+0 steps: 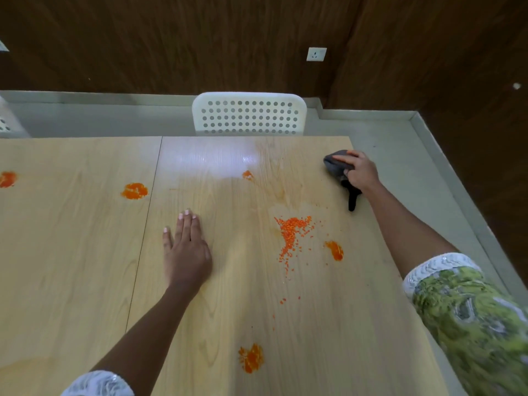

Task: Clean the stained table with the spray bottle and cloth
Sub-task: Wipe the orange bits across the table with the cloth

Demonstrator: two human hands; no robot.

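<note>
My right hand [360,170] grips the dark grey cloth [338,167] at upper right of the tabletop [85,267], partly hiding it. My left hand [185,252] lies flat, fingers straight, mid-frame. Orange stains [294,232] scattered; leftmost stain cut off.

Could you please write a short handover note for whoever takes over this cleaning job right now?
Left hand: open, flat on the wooden table, holding nothing.
Right hand: fingers grip the dark grey cloth near the table's far right edge.
Spray bottle: not in view.
Done: a faint wet smear shows near the far middle, so wiping seems to have begun there.
Left: the scattered orange crumbs, the orange stain beside them, the near stain, the small far stain and two stains on the left.
</note>
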